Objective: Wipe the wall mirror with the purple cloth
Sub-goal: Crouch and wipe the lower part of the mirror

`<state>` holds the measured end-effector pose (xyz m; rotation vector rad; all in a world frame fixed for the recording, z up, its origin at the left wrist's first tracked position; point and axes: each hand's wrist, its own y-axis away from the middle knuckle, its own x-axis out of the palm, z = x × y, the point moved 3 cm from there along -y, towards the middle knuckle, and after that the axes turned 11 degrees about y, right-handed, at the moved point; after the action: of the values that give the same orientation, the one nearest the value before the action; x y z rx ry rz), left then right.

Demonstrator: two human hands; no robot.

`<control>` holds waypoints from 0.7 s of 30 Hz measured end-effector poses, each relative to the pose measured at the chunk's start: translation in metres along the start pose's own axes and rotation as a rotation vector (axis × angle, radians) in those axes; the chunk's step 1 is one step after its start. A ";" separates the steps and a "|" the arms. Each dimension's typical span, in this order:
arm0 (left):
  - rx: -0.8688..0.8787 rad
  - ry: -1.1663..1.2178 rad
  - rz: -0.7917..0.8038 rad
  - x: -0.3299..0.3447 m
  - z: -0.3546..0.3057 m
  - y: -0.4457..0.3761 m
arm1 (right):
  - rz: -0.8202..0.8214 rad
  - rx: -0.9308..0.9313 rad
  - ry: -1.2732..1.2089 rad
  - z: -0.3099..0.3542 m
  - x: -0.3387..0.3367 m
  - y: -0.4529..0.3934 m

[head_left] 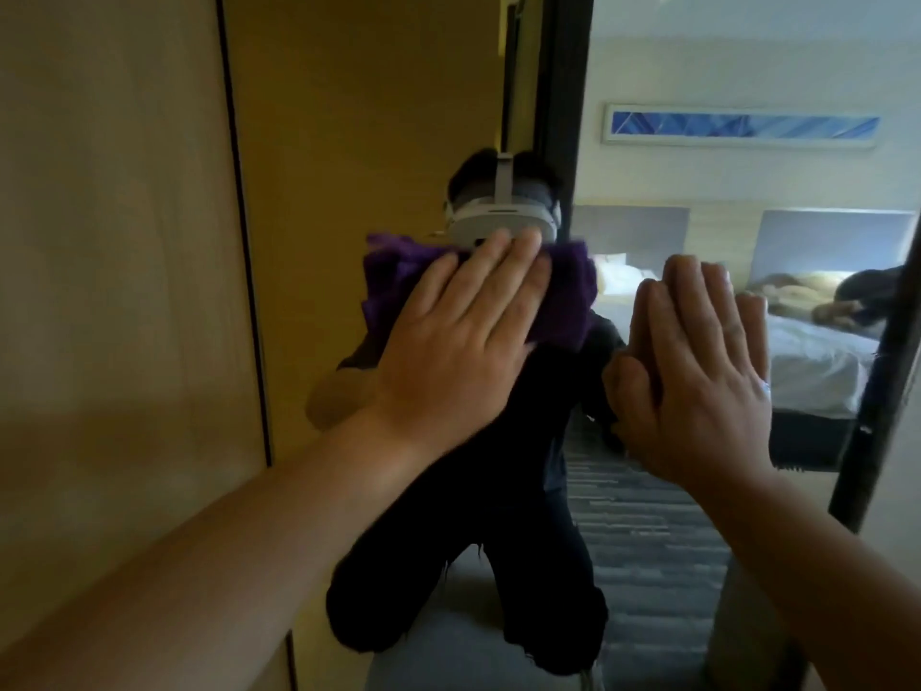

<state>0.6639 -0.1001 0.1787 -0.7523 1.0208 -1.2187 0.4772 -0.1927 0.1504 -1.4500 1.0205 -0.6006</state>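
Purple cloth (558, 296) bunched and pressed flat against wall mirror (697, 77), roughly at mid-height of the glass, near the middle of the view. Left hand (463, 341) laid over the cloth with palm down and all fingers (491, 276) extended and close together; no pinch or curl, only a flat press, cloth edges spilling out to the left, above and to the right of the hand. Right hand (697, 371) just beside, to the right of the cloth and apart from it, also flat and open-palmed against the glass, holding nothing, fingers straight and pointing up, meeting their own reflection. Both forearms bare, reaching in from the lower corners. Wooden panel (119, 241) to the left of the mirror, with a dark vertical seam. Black frame edge (877, 391) of the mirror slanting down at the right. Reflected in the glass: a person in dark clothing with a white headset, 2 beds (817, 361) with white sheets, a long blue picture (742, 125) on a pale wall, striped grey carpet. No containers visible anywhere in view. Slight blur throughout, finer cloth texture not discernible.
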 end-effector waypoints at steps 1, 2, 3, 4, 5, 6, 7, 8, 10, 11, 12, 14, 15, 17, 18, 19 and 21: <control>0.013 0.010 0.014 0.003 -0.008 0.022 | -0.009 -0.001 -0.001 0.000 0.000 0.000; 0.028 0.019 0.028 0.007 -0.018 0.047 | -0.021 -0.002 -0.001 0.000 0.000 0.000; 0.046 0.023 0.046 0.013 -0.028 0.072 | -0.031 -0.002 -0.001 0.000 0.000 -0.001; 0.065 0.024 0.070 0.020 -0.039 0.100 | -0.036 0.000 0.001 0.000 0.000 0.000; 0.082 0.026 0.095 0.027 -0.048 0.128 | -0.038 0.002 0.004 -0.001 0.000 0.000; 0.091 0.023 0.114 0.033 -0.057 0.155 | -0.038 0.004 0.007 0.000 -0.001 0.001; 0.085 0.021 0.126 0.038 -0.064 0.180 | -0.038 0.006 0.009 -0.001 -0.001 0.001; 0.069 0.022 0.141 0.042 -0.070 0.201 | -0.031 0.009 0.011 -0.001 -0.001 0.000; 0.042 0.026 0.193 0.043 -0.078 0.228 | -0.003 0.013 0.003 -0.001 -0.002 -0.001; 0.043 0.024 0.208 0.041 -0.080 0.234 | 0.013 0.014 -0.008 -0.001 -0.004 -0.002; 0.044 0.021 0.217 0.038 -0.081 0.236 | 0.031 0.010 -0.026 -0.002 -0.007 -0.003; 0.050 0.034 0.237 0.033 -0.080 0.233 | 0.045 -0.006 -0.069 -0.005 -0.016 0.000; 0.060 0.051 0.246 0.029 -0.079 0.230 | 0.040 -0.010 -0.074 -0.010 -0.022 0.003; 0.054 0.101 0.242 0.021 -0.075 0.216 | 0.071 0.000 -0.034 -0.026 -0.032 0.011; 0.026 0.133 0.217 0.017 -0.072 0.203 | 0.113 0.022 -0.004 -0.036 -0.034 0.016; -0.009 0.168 0.173 0.012 -0.068 0.185 | 0.160 0.051 0.026 -0.046 -0.033 0.020; -0.078 0.222 0.046 0.005 -0.059 0.131 | 0.230 0.079 0.084 -0.062 -0.028 0.025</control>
<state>0.6599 -0.0734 0.0376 -0.6594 1.2674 -1.2475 0.4056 -0.1984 0.1421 -1.2259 1.1971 -0.5322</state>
